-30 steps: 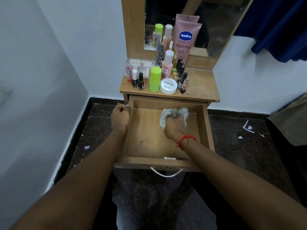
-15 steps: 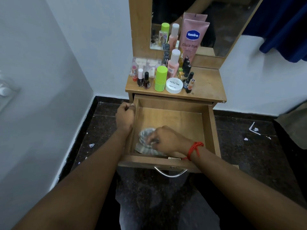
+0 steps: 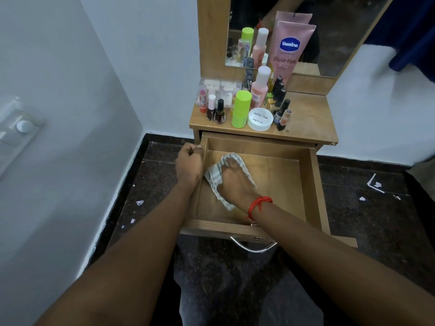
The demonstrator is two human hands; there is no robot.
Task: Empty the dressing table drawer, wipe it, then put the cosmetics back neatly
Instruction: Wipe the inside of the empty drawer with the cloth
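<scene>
Light was dim, cool, diffuse; soft shadow lay in drawer (image 3: 277,175). Right hand (image 3: 233,182) motion-blurred; frame edges bowed, left wall (image 3: 58,114) soft.

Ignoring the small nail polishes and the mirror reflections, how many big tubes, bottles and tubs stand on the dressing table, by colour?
Pink: 2 (Vaseline tube, pink bottle)
Lime green: 1 (lime-green bottle)
White: 1 (white tub)
Total: 4

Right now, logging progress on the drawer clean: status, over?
Left hand grips left wall of drawer. Right hand holds cloth on drawer floor, left side. Cosmetics up on tabletop, none in drawer. Nothing blocking.
</scene>
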